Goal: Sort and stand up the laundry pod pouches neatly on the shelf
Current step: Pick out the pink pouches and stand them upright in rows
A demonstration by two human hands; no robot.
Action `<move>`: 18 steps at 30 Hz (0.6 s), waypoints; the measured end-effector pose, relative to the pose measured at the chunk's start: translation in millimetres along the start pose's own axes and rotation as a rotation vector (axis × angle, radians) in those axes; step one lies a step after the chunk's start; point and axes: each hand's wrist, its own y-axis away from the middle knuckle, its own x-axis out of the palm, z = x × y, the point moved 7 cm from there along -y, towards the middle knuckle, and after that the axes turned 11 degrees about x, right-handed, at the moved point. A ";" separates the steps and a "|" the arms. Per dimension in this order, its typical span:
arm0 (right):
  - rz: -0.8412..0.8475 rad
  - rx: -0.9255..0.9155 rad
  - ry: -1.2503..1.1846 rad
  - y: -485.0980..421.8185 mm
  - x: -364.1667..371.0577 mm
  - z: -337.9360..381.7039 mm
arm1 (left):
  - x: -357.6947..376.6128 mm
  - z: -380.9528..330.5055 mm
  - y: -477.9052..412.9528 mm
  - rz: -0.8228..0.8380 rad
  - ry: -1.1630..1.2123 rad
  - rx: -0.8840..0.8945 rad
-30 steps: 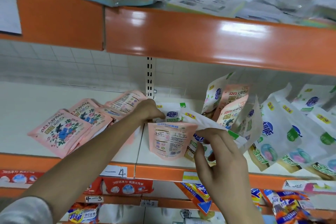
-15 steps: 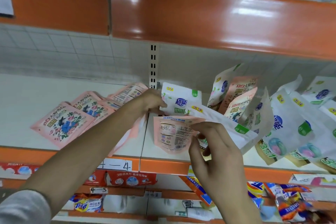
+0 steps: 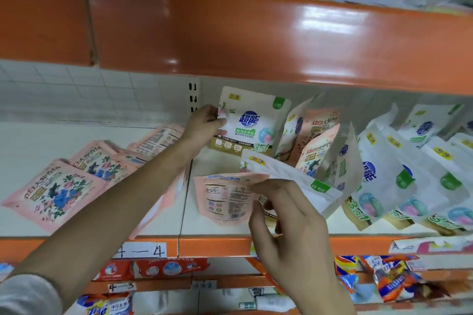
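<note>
White pouch (image 3: 252,123) upright; pink pouches (image 3: 55,192) flat on shelf (image 3: 30,140).

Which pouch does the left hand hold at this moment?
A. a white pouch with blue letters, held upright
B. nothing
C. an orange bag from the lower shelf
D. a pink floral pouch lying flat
A: the left hand grips the left edge of the white pouch, which stands upright at the back of the shelf.

The shelf (image 3: 143,161) board looks smooth, matt white, its front lip (image 3: 217,245) glossy orange like painted metal. Above it, the upper rail (image 3: 256,41) shines with glare. The white pouch (image 3: 252,123) and pink pouches (image 3: 55,193) on the board look like smooth, softly sheened plastic film. A paper label (image 3: 140,250) sticks on the lip
</note>
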 end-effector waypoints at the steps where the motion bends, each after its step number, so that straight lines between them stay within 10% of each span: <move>1: 0.001 0.002 0.003 -0.8 0.5 -1.1 | 0.2 3.1 -1.5 -0.021 0.018 0.007; 18: 0.035 -0.013 -0.008 -6.3 9.3 1.7 | -5.2 13.3 0.6 0.138 -0.035 0.051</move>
